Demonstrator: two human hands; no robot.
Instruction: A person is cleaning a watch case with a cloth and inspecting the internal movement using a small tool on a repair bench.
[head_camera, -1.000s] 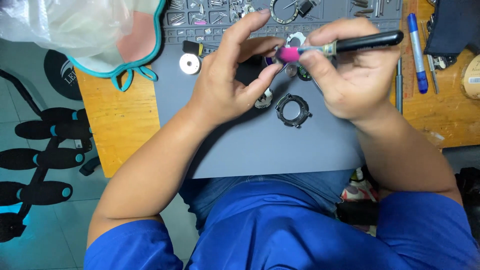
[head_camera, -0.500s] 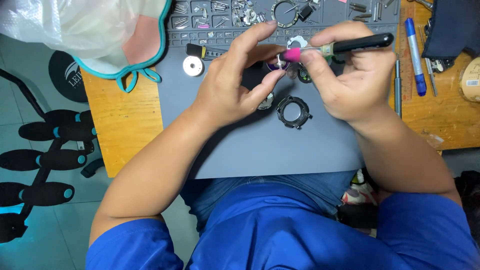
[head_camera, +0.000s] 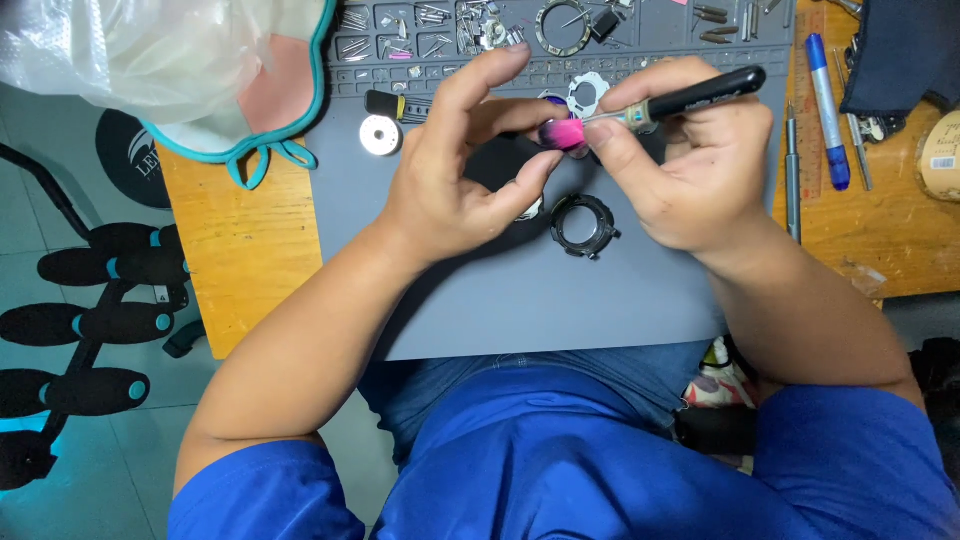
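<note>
Grey work mat (head_camera: 520, 300) covers most of the wooden bench (head_camera: 240, 250), w/ its moulded parts tray strip at 12 o'clock full of tiny screws & bits. At 10 o'clock, a clear plastic bag (head_camera: 150, 50) over a teal-edged pink cloth (head_camera: 280, 90). Both hands meet at mat centre, slightly toward 12. Left hand (head_camera: 450, 190) is pinched, thumb & fingertips closed on a small dark part that its fingers mostly hide; can't tell what it is. Right hand (head_camera: 690, 170) is clamped on a black-handled tool (head_camera: 690, 98) w/ a pink collar (head_camera: 565, 132) at the working end. Tool's long axis runs roughly from 2 o'clock down to 8 o'clock, tip end meeting the left fingertips, so the 2 hands touch right at the pink collar. Held part sits at 9 o'clock from the right hand, and the left hand is the nearer one since it grips it. Just below the hands at 6 o'clock, a black ring-shaped case part (head_camera: 585, 225) lies flat on the mat, free of both hands. White gear-like disc (head_camera: 588, 92) at 12, partly behind the tool. Small white spool (head_camera: 380, 135) at 9 o'clock of the left hand, well apart. Blue pen (head_camera: 828, 110) & slim metal tool (head_camera: 793, 170) lie at 3 o'clock, long axes 12-to-6, out of the way.
</note>
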